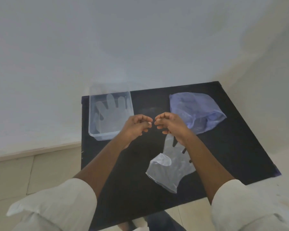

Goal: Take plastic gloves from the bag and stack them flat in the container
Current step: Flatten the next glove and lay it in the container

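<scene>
A clear plastic container (pixel 92 130) stands at the table's back left with one transparent glove (pixel 111 112) lying flat inside it. A crumpled purple plastic bag (pixel 197 110) lies at the back right. A second transparent glove (pixel 167 169) lies flat on the black table, its fingers running under my right wrist. My left hand (pixel 135 126) and my right hand (pixel 169 125) hover at the table's middle, fingers curled and fingertips almost meeting. I see nothing held between the fingers of either hand.
The black table (pixel 140 189) stands against a white wall, which meets its back and left edges. Pale floor tiles show to the left and in front. White rolled-up sleeves cover both upper arms.
</scene>
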